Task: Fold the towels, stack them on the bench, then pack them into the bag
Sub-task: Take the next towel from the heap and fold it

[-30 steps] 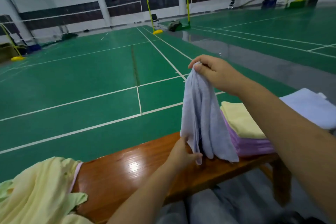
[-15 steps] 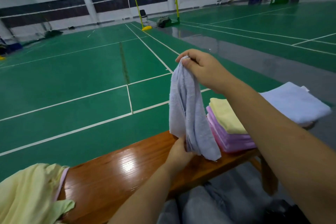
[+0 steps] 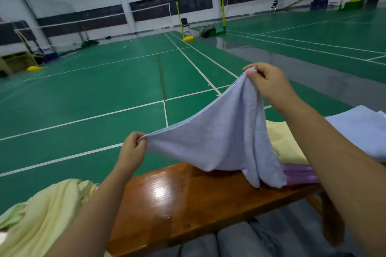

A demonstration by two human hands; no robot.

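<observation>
Between my two hands, in the head view, a pale lavender towel (image 3: 221, 142) hangs spread out above the wooden bench (image 3: 188, 200). My left hand (image 3: 132, 152) pinches one corner low and toward me, fingers curled tight on the cloth; my right hand (image 3: 269, 85) pinches another corner higher up and farther out, thumb and fingers closed on the edge. The towel's upper edge is pulled nearly taut from one hand to the other, while its lower folds sag and its tips brush the bench top under my right hand. Just behind that drooping cloth, below my right forearm, sits a stack of folded towels (image 3: 292, 158), a yellow one on top of purple ones, so I judge part of the folding and stacking is done. Beyond my right forearm lies a flat pale blue-white cloth (image 3: 359, 131); whether it is another folded towel or the bag I cannot tell. Outside my left arm, at the near end of the bench, a loose heap of yellow and green cloth (image 3: 41, 215) looks unfolded. By my reading, this towel is only being opened for folding, more remain, and packing has not begun.
</observation>
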